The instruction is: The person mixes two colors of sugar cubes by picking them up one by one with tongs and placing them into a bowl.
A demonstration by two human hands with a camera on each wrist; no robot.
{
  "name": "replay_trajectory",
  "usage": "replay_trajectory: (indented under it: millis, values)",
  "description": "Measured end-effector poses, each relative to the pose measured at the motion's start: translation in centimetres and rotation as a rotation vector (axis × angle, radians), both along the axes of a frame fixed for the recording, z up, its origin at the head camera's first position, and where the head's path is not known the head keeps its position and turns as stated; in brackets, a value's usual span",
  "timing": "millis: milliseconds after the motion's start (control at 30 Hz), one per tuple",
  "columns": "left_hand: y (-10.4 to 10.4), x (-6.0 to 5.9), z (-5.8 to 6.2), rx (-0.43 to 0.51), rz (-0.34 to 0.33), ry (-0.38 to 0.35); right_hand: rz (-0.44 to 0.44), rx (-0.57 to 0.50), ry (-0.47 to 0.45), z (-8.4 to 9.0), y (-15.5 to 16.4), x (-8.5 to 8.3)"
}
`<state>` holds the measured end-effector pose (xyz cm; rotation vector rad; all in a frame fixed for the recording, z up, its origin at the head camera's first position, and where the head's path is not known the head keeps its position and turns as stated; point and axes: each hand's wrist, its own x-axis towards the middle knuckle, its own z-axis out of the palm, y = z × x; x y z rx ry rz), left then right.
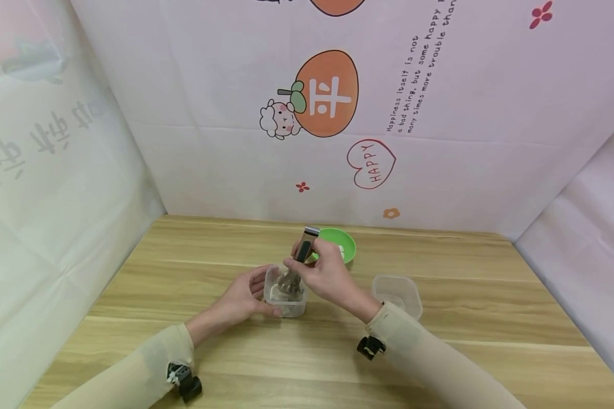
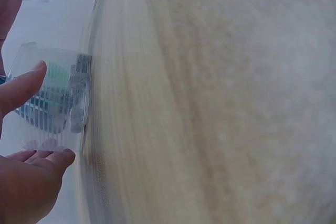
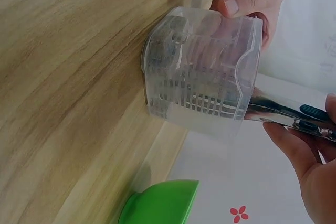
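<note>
A clear plastic container (image 1: 291, 311) stands on the table, with dark, blocky contents (image 2: 79, 93) low inside that I cannot identify. My left hand (image 1: 239, 299) holds its left side, thumb toward the front and fingers behind. Above it, my right hand (image 1: 328, 274) grips metal tongs (image 1: 305, 247) by their black-padded handle, pointing them down into the container. In the right wrist view, the slotted ends of the tongs (image 3: 210, 103) show through the container's wall. What lies between those ends is not clear.
Behind my right hand is a green bowl (image 1: 349, 241) with white pieces (image 1: 341, 250) in it. A second clear plastic container (image 1: 411, 292) stands to the right, partly behind my right forearm. White printed cloth (image 1: 225, 170) rises along the table's back edge.
</note>
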<state>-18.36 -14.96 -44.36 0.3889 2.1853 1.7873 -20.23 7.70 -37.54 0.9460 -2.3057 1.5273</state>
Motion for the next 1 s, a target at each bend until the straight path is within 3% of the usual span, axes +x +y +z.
replay_trajectory:
  millis: [367,767,1000]
  values:
    - [0.18,0.11,0.25,0.009,-0.003,0.008,-0.018,-0.019,-0.025,-0.39,0.2,0.15]
    - [0.01,0.02,0.2,0.024,-0.019,0.025,-0.042,0.031,-0.001,-0.67,0.13,-0.15]
    - [-0.12,0.08,0.15,0.022,-0.015,0.016,-0.057,-0.014,0.008,-0.14,0.09,0.02]
